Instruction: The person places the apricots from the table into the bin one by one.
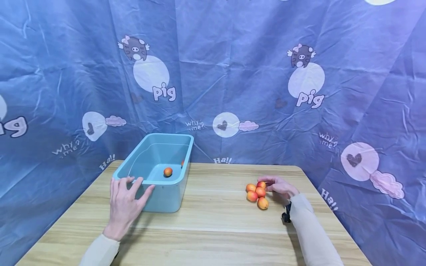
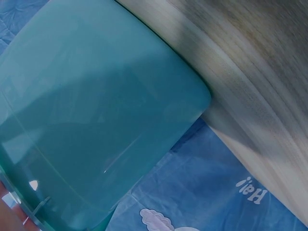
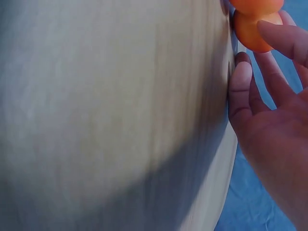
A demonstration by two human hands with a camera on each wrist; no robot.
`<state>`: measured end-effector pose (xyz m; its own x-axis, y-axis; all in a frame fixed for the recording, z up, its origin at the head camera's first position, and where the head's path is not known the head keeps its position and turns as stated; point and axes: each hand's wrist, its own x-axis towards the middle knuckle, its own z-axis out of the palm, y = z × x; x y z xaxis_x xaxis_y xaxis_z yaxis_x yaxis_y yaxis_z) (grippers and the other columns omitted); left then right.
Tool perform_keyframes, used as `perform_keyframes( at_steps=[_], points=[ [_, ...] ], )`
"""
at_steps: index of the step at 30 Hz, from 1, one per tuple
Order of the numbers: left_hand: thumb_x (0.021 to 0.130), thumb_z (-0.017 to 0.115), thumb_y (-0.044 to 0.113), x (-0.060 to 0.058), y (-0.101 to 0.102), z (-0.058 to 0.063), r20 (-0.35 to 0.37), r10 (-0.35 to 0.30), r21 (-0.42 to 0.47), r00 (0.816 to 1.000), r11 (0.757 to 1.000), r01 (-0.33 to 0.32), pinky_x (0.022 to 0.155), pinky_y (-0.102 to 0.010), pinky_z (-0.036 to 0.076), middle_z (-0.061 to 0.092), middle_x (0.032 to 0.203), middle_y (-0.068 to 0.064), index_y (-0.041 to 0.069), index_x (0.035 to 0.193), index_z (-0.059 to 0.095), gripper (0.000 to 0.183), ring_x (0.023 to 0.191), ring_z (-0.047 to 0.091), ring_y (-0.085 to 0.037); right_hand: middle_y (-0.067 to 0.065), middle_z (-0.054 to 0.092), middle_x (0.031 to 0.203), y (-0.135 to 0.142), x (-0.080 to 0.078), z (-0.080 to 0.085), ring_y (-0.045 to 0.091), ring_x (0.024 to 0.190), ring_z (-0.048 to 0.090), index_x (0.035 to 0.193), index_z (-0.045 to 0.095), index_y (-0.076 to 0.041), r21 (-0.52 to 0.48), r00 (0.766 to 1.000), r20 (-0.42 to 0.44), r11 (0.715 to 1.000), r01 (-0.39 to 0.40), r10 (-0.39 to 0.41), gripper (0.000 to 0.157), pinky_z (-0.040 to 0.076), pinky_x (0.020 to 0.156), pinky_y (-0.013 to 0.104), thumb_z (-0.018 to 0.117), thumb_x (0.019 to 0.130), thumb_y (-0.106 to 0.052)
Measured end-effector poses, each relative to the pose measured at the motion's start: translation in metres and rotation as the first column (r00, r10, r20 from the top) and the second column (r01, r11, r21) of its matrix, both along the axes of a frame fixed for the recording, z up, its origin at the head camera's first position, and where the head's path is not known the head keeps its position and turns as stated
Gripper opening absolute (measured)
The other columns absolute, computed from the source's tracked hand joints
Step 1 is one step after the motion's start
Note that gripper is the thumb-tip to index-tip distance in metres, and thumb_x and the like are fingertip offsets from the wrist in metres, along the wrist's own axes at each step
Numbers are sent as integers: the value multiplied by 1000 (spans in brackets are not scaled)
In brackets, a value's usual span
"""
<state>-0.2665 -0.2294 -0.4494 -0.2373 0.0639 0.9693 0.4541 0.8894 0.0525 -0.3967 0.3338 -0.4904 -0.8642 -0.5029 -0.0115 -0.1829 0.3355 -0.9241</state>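
A big blue cloth (image 1: 206,48) hangs across the back and both sides of the frame. It is wrinkly and has grey pigs (image 1: 301,55), white spots and words on it. Under it is the pale wood tabletop (image 1: 216,218), which fills the bottom middle. A blue bin (image 1: 163,197) stands on the tabletop, left of the middle, and you can see down inside it. Two pale sleeves (image 1: 314,232) come up from the bottom edge, one at the lower left and one at the lower right.

Now the hands. The left hand (image 1: 124,203) is at the near left corner of the bin. Its fingers bend over the rim and its thumb is spread away from them, so it holds the bin's edge. The right hand (image 1: 280,186) is right of the middle, partly closed, with its fingers curled around one fruit (image 1: 261,184). I cannot tell how hard it squeezes. A small black thing (image 1: 286,213) is at the right wrist.

The fruits are all orange and red. Five fruits (image 1: 252,196) sit close together on the tabletop, right of the middle, and the right hand's one is at the top right of that bunch. One more fruit (image 1: 168,171) lies on the bottom of the bin, and another (image 1: 182,163) is mostly hidden by the bin's right wall
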Motion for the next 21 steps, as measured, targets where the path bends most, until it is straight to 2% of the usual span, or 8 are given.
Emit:
perform_keyframes(
  at_steps=[5,9,12,17,21],
  points=[
    [91,52,65,0,0,0,11,8,-1,1000,1000,-8,102,-74,27,59,97,-28,2,98,70,66,94,51,-44,24,55,136,1,3,-2,9,111,57,138,40,14,5,1000,-5,1000,28,-28,59,40,95,20,63,86,1],
    [92,50,65,0,-1,0,38,17,-17,999,1000,-16,102,-75,26,58,97,-28,2,99,70,67,94,50,-45,18,58,134,1,6,-2,10,110,55,139,43,10,13,994,27,994,105,-105,60,38,94,24,67,86,-4],
    [92,49,65,1,-2,0,45,21,-26,999,999,-20,101,-75,26,57,97,-29,2,100,70,68,94,50,-46,9,62,126,0,9,-2,11,104,55,139,45,8,18,984,61,986,168,-169,60,39,87,27,69,85,-7],
    [90,57,61,0,-2,0,33,17,-20,999,1000,-16,101,-75,27,57,97,-28,2,99,70,62,94,50,-47,2,63,115,-1,11,-2,13,97,54,132,51,3,-28,962,126,969,247,-242,53,41,80,28,71,84,-8],
    [88,60,59,0,-2,0,28,7,-12,1000,1000,-7,102,-75,26,57,97,-28,1,99,70,59,94,50,-47,2,64,111,0,12,-2,12,91,55,130,52,2,-56,958,131,963,262,-253,50,43,74,25,71,85,-9]
  ],
)
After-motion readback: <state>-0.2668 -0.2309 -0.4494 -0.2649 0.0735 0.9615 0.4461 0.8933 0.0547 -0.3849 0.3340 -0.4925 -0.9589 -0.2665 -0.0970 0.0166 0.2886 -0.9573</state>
